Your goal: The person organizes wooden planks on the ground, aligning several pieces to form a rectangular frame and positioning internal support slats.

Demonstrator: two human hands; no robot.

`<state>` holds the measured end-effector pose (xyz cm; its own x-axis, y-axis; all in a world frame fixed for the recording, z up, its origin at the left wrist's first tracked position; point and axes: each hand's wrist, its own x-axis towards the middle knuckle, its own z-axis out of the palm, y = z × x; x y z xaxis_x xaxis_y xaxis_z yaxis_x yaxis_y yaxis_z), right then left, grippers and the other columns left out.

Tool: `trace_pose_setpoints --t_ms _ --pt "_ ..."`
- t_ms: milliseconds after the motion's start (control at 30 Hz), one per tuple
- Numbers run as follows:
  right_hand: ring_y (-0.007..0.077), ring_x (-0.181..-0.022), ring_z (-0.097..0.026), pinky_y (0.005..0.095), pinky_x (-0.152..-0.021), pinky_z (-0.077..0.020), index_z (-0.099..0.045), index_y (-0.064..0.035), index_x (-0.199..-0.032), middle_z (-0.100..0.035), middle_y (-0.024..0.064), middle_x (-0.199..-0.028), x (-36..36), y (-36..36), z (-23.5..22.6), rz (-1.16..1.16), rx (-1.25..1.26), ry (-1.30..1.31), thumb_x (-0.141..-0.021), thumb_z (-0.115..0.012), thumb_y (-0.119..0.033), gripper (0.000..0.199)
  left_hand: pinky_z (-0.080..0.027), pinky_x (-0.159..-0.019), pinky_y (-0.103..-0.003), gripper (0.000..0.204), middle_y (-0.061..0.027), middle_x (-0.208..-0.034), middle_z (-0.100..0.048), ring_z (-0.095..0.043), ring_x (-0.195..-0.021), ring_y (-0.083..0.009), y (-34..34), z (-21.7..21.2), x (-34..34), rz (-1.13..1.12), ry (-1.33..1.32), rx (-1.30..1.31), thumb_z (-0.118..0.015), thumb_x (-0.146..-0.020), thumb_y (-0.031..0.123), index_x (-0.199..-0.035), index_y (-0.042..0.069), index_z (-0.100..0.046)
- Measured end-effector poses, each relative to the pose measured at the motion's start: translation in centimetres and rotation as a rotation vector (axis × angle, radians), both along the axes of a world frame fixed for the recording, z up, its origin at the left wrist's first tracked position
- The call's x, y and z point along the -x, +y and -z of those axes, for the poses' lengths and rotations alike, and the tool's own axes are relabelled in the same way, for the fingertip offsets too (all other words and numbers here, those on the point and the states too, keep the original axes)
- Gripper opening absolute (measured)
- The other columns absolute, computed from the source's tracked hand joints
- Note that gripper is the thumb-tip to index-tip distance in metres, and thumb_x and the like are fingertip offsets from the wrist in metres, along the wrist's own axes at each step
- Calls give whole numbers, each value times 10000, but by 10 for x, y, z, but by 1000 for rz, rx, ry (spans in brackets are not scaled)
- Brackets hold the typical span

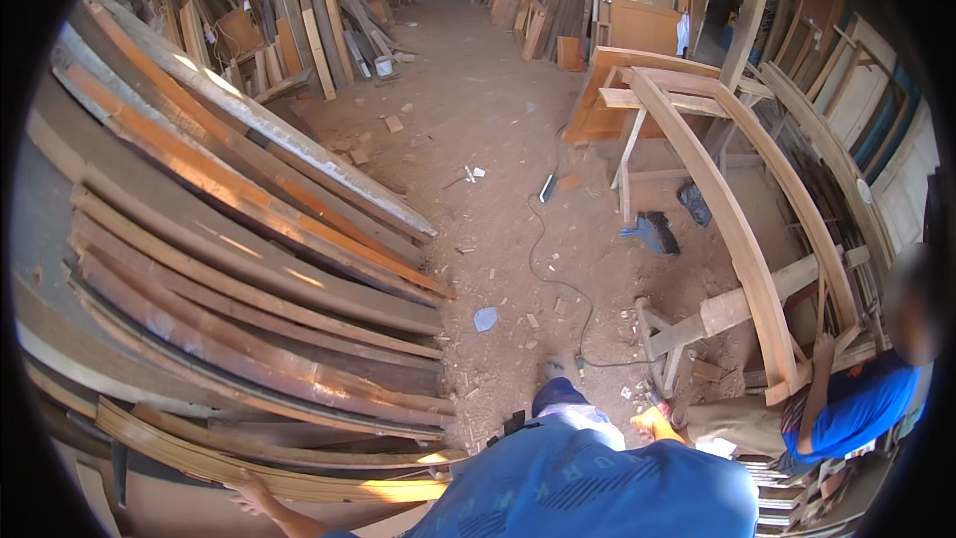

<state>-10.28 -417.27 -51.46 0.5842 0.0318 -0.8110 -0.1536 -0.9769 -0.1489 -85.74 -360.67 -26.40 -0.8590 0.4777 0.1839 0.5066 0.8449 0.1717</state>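
At the lower left, my left hand point(259, 496) has its fingers stretched out along the lower edge of a bundle of long, pale wooden strips point(299, 473). The strips lie on the stack of timber. My right hand point(654, 426) shows past the front of my blue shirt, its fingers closed round a small red and dark object point(658, 405) whose kind I cannot make out. A black cord point(586, 324) runs over the ground and ends near that hand.
Long boards point(269, 209) fill the left side. A wooden frame with long rails point(717, 209) stands on supports at right, beside a person in a blue shirt point(861, 408). A wooden panel point(593, 90) leans behind it. Scraps litter the dirt floor point(488, 209).
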Motion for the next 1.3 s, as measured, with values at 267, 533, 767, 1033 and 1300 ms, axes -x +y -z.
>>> trace_pose_setpoints --t_ms 267,533,767,1033,1300 --pt "274 -608 -663 371 -557 -523 -705 -2 -824 -662 140 -696 -142 152 15 229 -131 157 -824 -713 -317 315 -482 -857 -474 483 -253 -1409 -443 -515 -1167 -424 -58 249 -344 251 101 410 -441 -901 525 -1214 220 -644" --pt "359 -775 -663 474 -674 -505 -706 -54 -815 -701 175 -844 -471 552 -2 -1442 -462 -739 -853 -549 -267 268 -530 -747 -417 378 -149 -965 -684 -657 -919 -334 101 285 -634 888 -1430 568 -508 -911 339 -1135 80 -667" --pt "151 -644 -548 347 -571 -445 -659 19 -859 -587 56 -651 -510 842 -100 -601 -1041 -401 -846 -630 -238 259 -520 -705 -383 353 -111 -1027 -655 -634 -877 -254 274 340 -661 995 -1030 718 -549 -944 315 -1182 65 -622" --pt "248 -596 -621 418 -570 -490 -659 23 -802 -646 178 -703 -610 776 14 -224 -291 46 -799 -680 -344 367 -334 -398 -355 302 -81 -675 -582 -491 -503 -165 503 302 -879 708 -1217 821 -585 -910 351 -861 59 -644" --pt "196 -625 -604 374 -576 -486 -637 -35 -837 -630 100 -724 -676 863 28 90 -359 237 -919 -551 -372 357 -485 -775 -370 381 -115 -988 -674 -611 -896 -211 805 317 -1082 1122 -1191 247 -606 -906 323 -1118 10 -648"
